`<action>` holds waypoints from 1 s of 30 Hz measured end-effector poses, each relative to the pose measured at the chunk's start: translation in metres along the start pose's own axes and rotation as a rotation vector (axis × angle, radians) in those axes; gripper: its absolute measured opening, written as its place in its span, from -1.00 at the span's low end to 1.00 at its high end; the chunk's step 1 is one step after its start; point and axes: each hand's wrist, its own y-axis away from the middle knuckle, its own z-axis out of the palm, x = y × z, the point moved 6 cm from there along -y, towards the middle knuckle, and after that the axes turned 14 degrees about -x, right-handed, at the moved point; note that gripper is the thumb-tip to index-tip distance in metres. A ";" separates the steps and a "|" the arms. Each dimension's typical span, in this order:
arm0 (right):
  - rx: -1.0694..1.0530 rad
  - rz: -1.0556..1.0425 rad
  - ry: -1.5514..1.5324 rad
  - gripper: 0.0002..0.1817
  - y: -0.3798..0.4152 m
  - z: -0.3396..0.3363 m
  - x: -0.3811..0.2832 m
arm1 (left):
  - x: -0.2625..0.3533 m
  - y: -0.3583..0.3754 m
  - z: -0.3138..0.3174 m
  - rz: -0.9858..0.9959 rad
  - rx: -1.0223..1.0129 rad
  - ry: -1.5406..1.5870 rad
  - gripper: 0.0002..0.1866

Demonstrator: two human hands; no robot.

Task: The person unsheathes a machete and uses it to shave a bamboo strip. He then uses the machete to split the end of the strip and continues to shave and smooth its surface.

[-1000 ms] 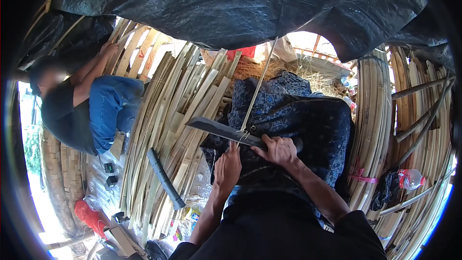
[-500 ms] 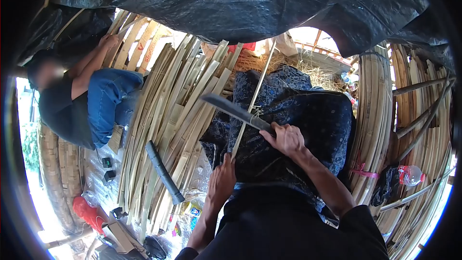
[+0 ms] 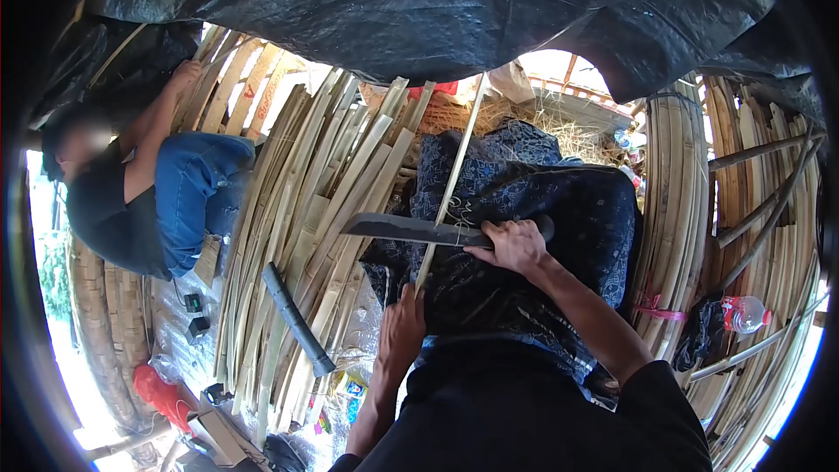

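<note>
My right hand is closed on the handle of a machete, its broad dark blade pointing left. The blade lies across a long thin bamboo strip, with curled shavings at the crossing. Low in the middle of the view, my left hand grips the near end of that strip, which slants up and away over a dark blue patterned cloth on my lap.
Many split bamboo slats lie to the left, with a dark sheath on them. A co-worker in jeans sits at far left. Bundled slats and a plastic bottle are at right. A black tarp hangs overhead.
The machete has moved down along the strip towards my left hand, and its blade has turned closer to level. Shavings have curled up more. The co-worker's hands have shifted slightly left.
</note>
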 end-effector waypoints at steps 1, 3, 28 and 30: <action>0.020 -0.011 0.015 -0.38 0.001 0.003 0.000 | 0.001 -0.001 -0.001 -0.002 0.005 0.002 -0.73; 0.030 -0.030 0.025 -0.37 0.002 0.008 0.001 | 0.001 0.002 0.002 -0.040 -0.041 0.031 -0.74; 0.043 0.099 0.009 -0.32 -0.015 -0.017 0.058 | -0.005 0.021 0.010 -0.028 -0.017 0.030 -0.71; 0.154 0.125 0.040 -0.34 -0.025 -0.024 0.071 | -0.007 0.030 0.008 -0.085 -0.073 0.013 -0.74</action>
